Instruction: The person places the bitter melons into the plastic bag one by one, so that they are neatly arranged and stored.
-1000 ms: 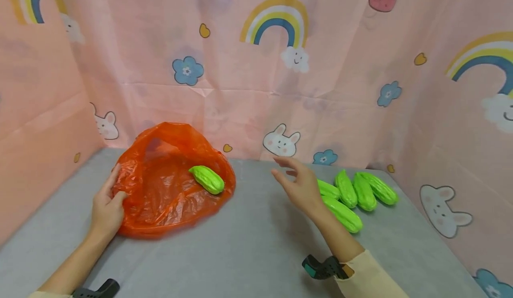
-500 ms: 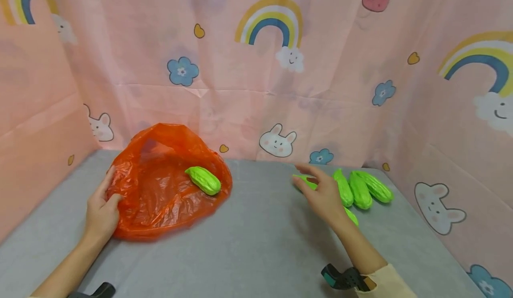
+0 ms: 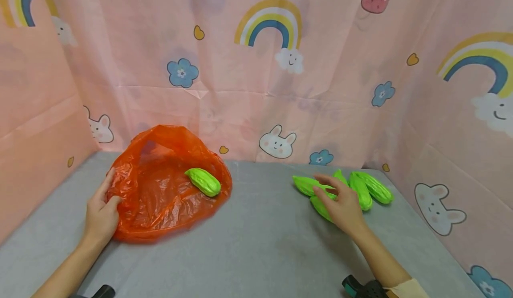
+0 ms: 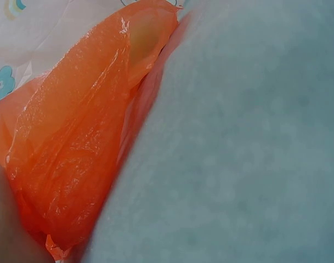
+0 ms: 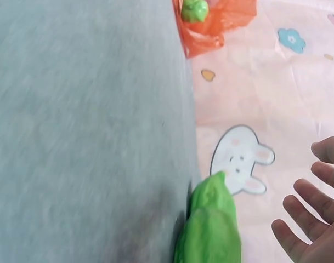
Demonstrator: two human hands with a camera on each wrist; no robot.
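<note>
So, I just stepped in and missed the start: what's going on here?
A person is working with both hands. The left hand grips the edge of an orange-red plastic bag, holding it open, and one green vegetable lies inside its mouth. The right hand, fingers loosely spread, is over a cluster of similar vegetables on the grey table. It grips none of them; whether it touches one is hard to tell.

orange bag point(image 4: 73, 142); one of the hands point(image 4: 9, 222) lower left; grey tabletop point(image 4: 238, 142) right
</note>
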